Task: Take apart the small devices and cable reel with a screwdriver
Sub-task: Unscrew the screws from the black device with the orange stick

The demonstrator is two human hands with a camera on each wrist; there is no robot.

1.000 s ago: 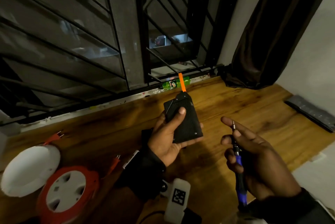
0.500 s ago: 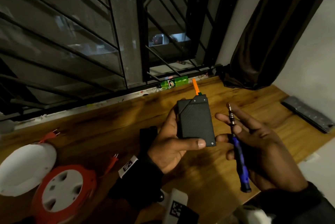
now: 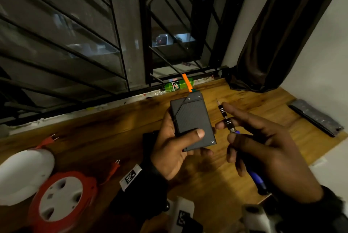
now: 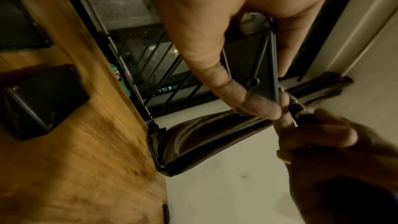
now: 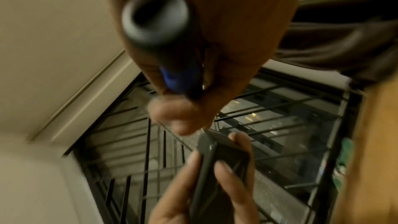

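Observation:
My left hand (image 3: 175, 149) grips a flat black box device (image 3: 192, 119) above the wooden table, thumb across its top face, with small screws showing at its corners. An orange tab (image 3: 186, 82) sticks out of its far end. My right hand (image 3: 263, 146) holds a blue-handled screwdriver (image 3: 227, 121) just right of the device, bit pointing up and away, index finger stretched out. The left wrist view shows the device (image 4: 254, 67) from below between my fingers. In the right wrist view the screwdriver handle (image 5: 163, 40) lies in my palm, and the device (image 5: 217, 164) is beyond it.
A red cable reel (image 3: 60, 200) with a white hub lies at the near left of the wooden table (image 3: 113, 138), beside a white round cover (image 3: 24, 174) and orange plugs (image 3: 114, 166). A green bottle (image 3: 177, 84) lies on the window sill. A dark strip (image 3: 316, 117) lies at right.
My left hand turned the device flat, face up, and brought it nearer the right hand. The right hand lifted the screwdriver up beside the device.

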